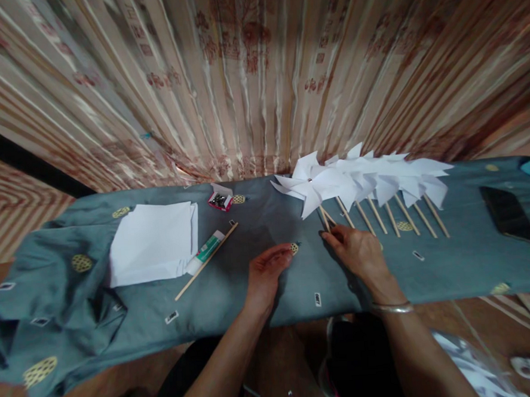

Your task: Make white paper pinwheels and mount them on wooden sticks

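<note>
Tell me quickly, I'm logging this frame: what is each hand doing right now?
Left hand: open, palm down on the grey cloth, holding nothing.
Right hand: fingers closed on the stick of the nearest paper pinwheel.

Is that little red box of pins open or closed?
Open: the red box has its white lid flipped up, with dark metal pins visible inside.

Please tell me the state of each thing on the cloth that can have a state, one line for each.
Pin box: open, pins inside.
Paper stack: flat, sheets unfolded.
Loose stick: lying bare, no pinwheel on it.
Pinwheels: assembled, laid in an overlapping row.
Phone: screen dark.
Right hand: fingertips on the leftmost pinwheel's stick.
Left hand: resting on the cloth, holding nothing.
</note>
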{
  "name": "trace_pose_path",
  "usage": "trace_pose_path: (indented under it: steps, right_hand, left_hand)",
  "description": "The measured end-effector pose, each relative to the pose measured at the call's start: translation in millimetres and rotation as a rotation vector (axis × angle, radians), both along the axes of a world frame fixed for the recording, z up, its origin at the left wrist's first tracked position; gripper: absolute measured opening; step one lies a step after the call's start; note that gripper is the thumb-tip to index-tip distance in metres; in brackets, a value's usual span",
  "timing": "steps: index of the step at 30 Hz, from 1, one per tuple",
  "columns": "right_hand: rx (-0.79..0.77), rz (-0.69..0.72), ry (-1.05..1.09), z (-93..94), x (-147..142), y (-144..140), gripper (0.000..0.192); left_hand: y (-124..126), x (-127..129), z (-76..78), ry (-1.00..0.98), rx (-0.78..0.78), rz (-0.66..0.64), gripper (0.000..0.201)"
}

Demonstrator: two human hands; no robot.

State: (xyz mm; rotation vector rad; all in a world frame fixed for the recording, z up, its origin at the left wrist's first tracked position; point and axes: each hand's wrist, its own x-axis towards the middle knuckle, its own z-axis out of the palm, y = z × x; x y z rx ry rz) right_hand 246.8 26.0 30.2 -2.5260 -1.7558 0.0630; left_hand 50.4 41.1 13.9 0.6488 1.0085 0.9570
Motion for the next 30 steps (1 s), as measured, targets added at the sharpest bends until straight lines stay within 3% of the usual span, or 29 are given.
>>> trace_pose_path:
  steps: [7,21,25,30]
  right_hand:
    - [-0.017,-0.004,-0.025,5.5,-4,0,0.029]
    - [0.174,0.059,-0.074,-2.3,-13,-8,0.024]
    - [0.270,0.144,-0.022,-4.5,-24,-15,0.026]
    - [0.470,0.339,0.217,5.8,-51,-26,0.033]
  left_hand:
    - [-2,0,2.9,-0.006,0.005,0.010,0.026]
    - [-14,-14,3.4,0.000,0.012,0.014,0.028]
    - [-22,-23,3.8,0.013,0.023,0.006,0.029]
    - [-34,-30,0.7,-0.023,0.036,-0.020,0.028]
